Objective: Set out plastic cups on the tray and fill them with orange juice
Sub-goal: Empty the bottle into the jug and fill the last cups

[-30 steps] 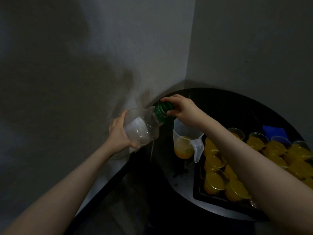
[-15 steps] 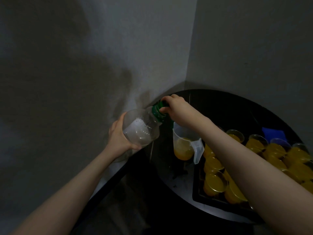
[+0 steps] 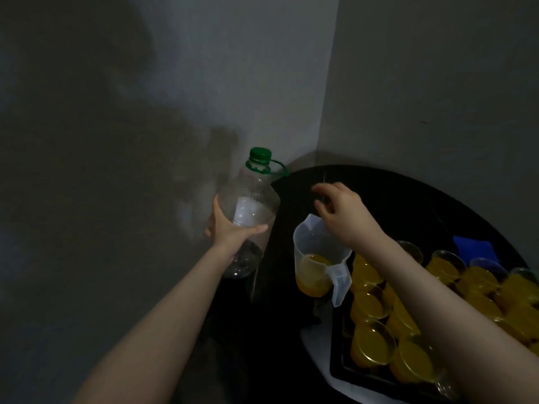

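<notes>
Fingers (image 3: pixel 217 212) of the left hand (image 3: pixel 230 231) wrap the middle of a clear, empty-looking bottle (image 3: pixel 248 211), thumb laid across its near side, and hold it nearly upright beside the grey wall, left of the dark round worktop (image 3: pixel 408 193). Half a second earlier the same bottle lay tilted toward the worktop with the right hand closed over its green cap (image 3: pixel 260 154); now the cap sits on the neck, its tether loop hanging to the right, and the right hand (image 3: pixel 341 211) has come away, hovering loosely curled and holding nothing above a translucent plastic jug (image 3: pixel 318 258). The jug stands on the worktop with a shallow pool of orange juice in its bottom, handle turned toward the black tray (image 3: pixel 338 357) just beside it. On the tray, clear plastic cups (image 3: pixel 373 342) stand packed rim to rim, those in view filled with juice, running right under the forearm to the frame's edge; a blue object (image 3: pixel 472 249) lies behind them, too dim to identify. By the look of it the bottle is spent and capped, so the pouring stage appears close to finished: cups are set out and filled, with only the jug's remainder left for any cup still short, which the arm may hide. Setting the bottle aside looks the likely next move.
</notes>
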